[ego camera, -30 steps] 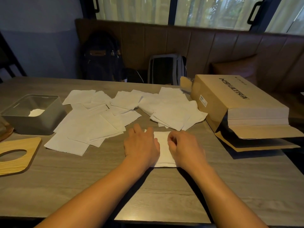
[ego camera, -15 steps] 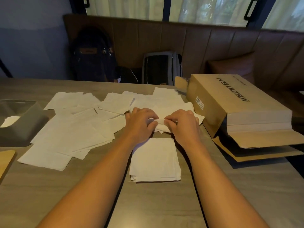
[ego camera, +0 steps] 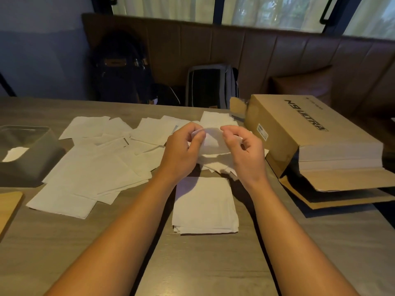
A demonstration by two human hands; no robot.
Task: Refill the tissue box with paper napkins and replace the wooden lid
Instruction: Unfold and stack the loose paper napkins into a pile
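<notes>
My left hand and my right hand are raised above the table, and each pinches a top corner of one white paper napkin that hangs between them. Below them, a neat folded stack of napkins lies on the wooden table. Several loose napkins are spread over the table's left and middle. The grey tissue box stands open at the left edge with a little white paper inside. Only a corner of the wooden lid shows at the near left.
A brown cardboard box with open flaps lies on the table at the right, close to my right hand. Behind the table runs a padded bench with a dark backpack and a grey bag.
My hands left the folded stack, reached back to the loose pile and have lifted one napkin off it by its corners. The view has shifted right, so the tissue box and lid sit further left.
</notes>
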